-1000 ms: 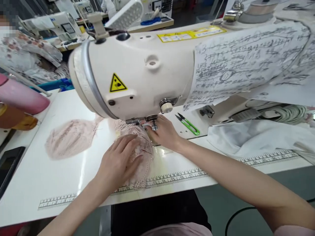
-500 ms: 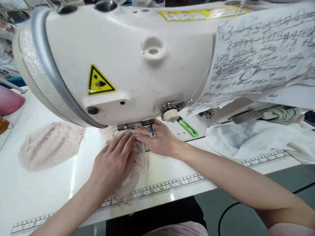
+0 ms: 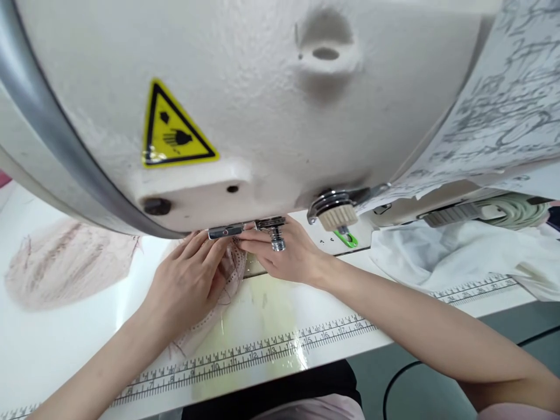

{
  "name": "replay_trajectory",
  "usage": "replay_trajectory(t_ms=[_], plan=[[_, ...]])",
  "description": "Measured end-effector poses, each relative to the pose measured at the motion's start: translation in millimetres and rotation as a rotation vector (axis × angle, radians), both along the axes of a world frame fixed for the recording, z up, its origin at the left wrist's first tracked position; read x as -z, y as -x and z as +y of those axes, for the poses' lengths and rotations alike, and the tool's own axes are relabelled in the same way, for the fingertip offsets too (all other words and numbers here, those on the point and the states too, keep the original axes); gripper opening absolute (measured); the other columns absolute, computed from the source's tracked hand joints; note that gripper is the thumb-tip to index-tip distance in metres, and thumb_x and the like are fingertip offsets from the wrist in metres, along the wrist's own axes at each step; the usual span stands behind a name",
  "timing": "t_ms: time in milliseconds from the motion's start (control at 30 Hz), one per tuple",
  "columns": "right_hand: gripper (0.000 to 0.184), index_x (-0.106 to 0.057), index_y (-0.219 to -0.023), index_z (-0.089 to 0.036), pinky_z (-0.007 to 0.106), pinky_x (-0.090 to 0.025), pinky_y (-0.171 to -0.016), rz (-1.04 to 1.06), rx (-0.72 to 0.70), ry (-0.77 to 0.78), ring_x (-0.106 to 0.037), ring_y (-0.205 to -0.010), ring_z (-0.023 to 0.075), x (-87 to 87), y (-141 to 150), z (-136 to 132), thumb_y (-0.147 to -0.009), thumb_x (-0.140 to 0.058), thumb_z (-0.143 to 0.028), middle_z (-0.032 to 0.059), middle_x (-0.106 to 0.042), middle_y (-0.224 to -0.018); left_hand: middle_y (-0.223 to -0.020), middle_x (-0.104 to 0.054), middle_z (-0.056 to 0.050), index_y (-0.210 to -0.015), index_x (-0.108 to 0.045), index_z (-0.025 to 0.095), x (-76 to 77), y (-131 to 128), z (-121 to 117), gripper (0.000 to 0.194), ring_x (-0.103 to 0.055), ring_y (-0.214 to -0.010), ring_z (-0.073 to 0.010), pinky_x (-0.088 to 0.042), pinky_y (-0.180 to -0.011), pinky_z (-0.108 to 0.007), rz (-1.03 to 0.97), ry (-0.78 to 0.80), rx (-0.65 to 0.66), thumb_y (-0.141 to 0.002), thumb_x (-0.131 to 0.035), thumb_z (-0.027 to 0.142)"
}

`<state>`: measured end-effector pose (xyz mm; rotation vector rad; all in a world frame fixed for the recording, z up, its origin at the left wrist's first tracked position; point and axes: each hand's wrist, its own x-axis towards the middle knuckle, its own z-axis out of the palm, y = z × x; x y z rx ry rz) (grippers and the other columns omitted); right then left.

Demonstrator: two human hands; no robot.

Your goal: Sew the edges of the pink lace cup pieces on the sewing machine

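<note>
A piece of pale pink lace fabric [image 3: 234, 265] with a dotted edge and loose threads lies below the head of a sewing machine [image 3: 262, 116]. My left hand [image 3: 186, 277] rests over it, fingers close together and curved down onto the lace, the thumb mostly hidden. On the other side, my right hand [image 3: 289, 251] has its fingers at the lace's upper edge; their tips are partly covered by the metal presser parts [image 3: 275, 236]. The needle area is hidden behind the machine head.
Another pink lace piece [image 3: 70, 265] lies at left. A printed ruler strip [image 3: 254, 356] runs along the table's front edge. On the right are white cloth [image 3: 420, 254], a coiled pale green cord [image 3: 514, 210], a green thread snipper [image 3: 349, 239] and papers with handwriting [image 3: 507, 99].
My view has moved closer to the machine head. The lace below my left hand has shifted left and up, with less hanging over the ruler, and my left hand has slid slightly left.
</note>
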<state>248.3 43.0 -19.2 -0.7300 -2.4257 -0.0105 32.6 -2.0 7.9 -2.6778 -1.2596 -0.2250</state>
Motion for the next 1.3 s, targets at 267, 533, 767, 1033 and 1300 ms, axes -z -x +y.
replay_trajectory(t_ms=[267, 533, 767, 1033, 1300], plan=[[0.033, -0.071, -0.094, -0.025, 0.037, -0.05, -0.089, -0.027, 0.012, 0.056, -0.065, -0.097, 0.0168, -1.7, 0.5, -0.3, -0.091, -0.041, -0.011, -0.002, -0.074, -0.096, -0.119, -0.067, -0.012, -0.13, -0.052, 0.011, 3.9, 10.6, 5.6, 0.044, -0.063, -0.104, -0.0301, -0.054, -0.073, -0.043, 0.003, -0.004, 0.029, -0.09, -0.038, 0.024], [0.032, -0.071, -0.091, -0.023, 0.035, -0.05, -0.082, -0.036, 0.032, 0.04, -0.065, -0.096, 0.0169, -2.9, 2.8, -1.7, -0.093, -0.041, -0.014, -0.0009, -0.075, -0.094, -0.131, -0.06, -0.011, -0.137, -0.047, 0.013, 4.1, 8.5, 5.1, 0.048, -0.063, -0.108, -0.0284, -0.052, -0.08, -0.043, -0.013, 0.031, 0.019, -0.091, -0.037, 0.025], [0.027, -0.071, -0.09, -0.019, 0.036, -0.05, -0.091, 0.056, 0.022, -0.141, -0.069, -0.089, 0.0163, 0.8, 4.7, 0.3, -0.09, -0.045, -0.012, -0.0003, -0.075, -0.099, -0.133, -0.059, -0.012, -0.136, -0.049, 0.012, 5.8, 9.6, 4.7, 0.047, -0.059, -0.116, -0.0302, -0.052, -0.087, -0.045, -0.016, 0.02, 0.01, -0.093, -0.037, 0.026], [0.027, -0.071, -0.092, -0.02, 0.035, -0.049, -0.094, 0.072, 0.022, -0.197, -0.068, -0.09, 0.0154, 2.0, 3.4, 0.3, -0.088, -0.046, -0.01, -0.0019, -0.075, -0.098, -0.133, -0.059, -0.012, -0.137, -0.049, 0.013, 5.5, 10.0, 4.9, 0.048, -0.057, -0.12, -0.0289, -0.047, -0.099, -0.047, -0.048, 0.051, -0.006, -0.092, -0.038, 0.026], [0.027, -0.07, -0.092, -0.021, 0.035, -0.044, -0.098, 0.052, 0.046, -0.217, -0.065, -0.084, 0.0141, 5.1, 2.0, -0.3, -0.087, -0.047, -0.009, -0.0036, -0.075, -0.095, -0.132, -0.06, -0.012, -0.136, -0.049, 0.012, -8.4, 9.6, 0.1, 0.045, -0.055, -0.123, -0.0286, -0.047, -0.101, -0.047, -0.049, -0.028, 0.039, -0.094, -0.043, 0.025]])
